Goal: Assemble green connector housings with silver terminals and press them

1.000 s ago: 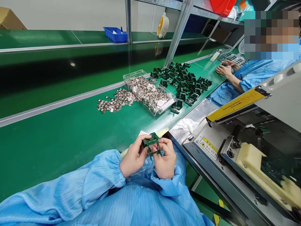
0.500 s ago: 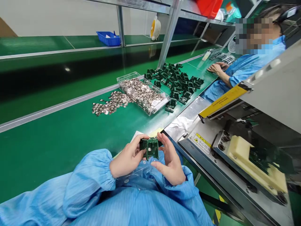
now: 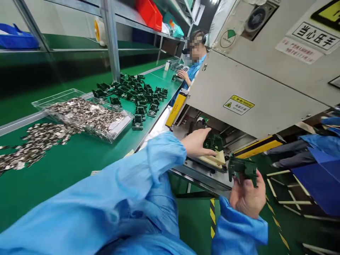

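Observation:
My left hand reaches into the press machine, thumb and fingers apart. Just beyond its fingertips, a dark green plastic part sits in the cream-coloured fixture; I cannot tell whether the fingers touch it. Lower right, in front of the machine, my right hand is closed on another dark green plastic housing, held up above the floor. Part of that housing is hidden by my fingers.
Left on the green bench stands a clear tray of small metal pieces, with a loose pile beside it. Several green housings lie behind. The press body overhangs the fixture, with yellow bars at its opening. A co-worker sits beyond.
My view has swung right towards the press. Both hands have moved from in front of my body to the right; the left has left the housing and reached the fixture, the right carries a housing.

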Available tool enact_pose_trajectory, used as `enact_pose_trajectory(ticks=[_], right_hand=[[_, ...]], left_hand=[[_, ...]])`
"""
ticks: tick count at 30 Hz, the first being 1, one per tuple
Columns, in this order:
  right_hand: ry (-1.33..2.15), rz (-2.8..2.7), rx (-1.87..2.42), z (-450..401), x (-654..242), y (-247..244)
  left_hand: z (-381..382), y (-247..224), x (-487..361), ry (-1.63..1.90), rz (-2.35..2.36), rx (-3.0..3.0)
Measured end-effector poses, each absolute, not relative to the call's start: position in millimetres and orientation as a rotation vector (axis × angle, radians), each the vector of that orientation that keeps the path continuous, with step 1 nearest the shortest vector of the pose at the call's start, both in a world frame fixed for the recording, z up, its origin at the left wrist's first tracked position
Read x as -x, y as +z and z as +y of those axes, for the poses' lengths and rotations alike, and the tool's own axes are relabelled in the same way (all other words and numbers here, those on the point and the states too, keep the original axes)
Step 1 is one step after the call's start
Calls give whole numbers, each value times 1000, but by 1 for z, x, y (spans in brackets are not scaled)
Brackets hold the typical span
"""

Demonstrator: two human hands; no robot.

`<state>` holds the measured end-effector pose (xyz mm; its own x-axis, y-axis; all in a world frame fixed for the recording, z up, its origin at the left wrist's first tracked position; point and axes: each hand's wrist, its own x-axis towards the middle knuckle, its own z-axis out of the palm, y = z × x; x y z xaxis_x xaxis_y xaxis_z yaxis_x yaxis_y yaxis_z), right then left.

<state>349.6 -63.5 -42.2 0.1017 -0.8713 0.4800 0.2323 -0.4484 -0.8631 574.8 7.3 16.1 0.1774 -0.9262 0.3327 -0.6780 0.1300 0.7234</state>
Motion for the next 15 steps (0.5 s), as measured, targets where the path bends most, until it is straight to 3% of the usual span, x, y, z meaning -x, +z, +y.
enact_pose_trajectory(ticks=[3,6,11,15], right_hand=[[-1670,823,1441,-88,-353,-39],[-1574,778,1655,-103,-367,-30],[-1010,709,2192,-118,-397,-6],[-648,598,2298,-128,-409,6]], left_hand=[[-25,14,-566,-483,-1445,-1604],[-12,17,-575,-549,-1218,-1471],[79,24,-614,-789,-1136,-1381],[153,6,-640,-963,-1179,-1594]])
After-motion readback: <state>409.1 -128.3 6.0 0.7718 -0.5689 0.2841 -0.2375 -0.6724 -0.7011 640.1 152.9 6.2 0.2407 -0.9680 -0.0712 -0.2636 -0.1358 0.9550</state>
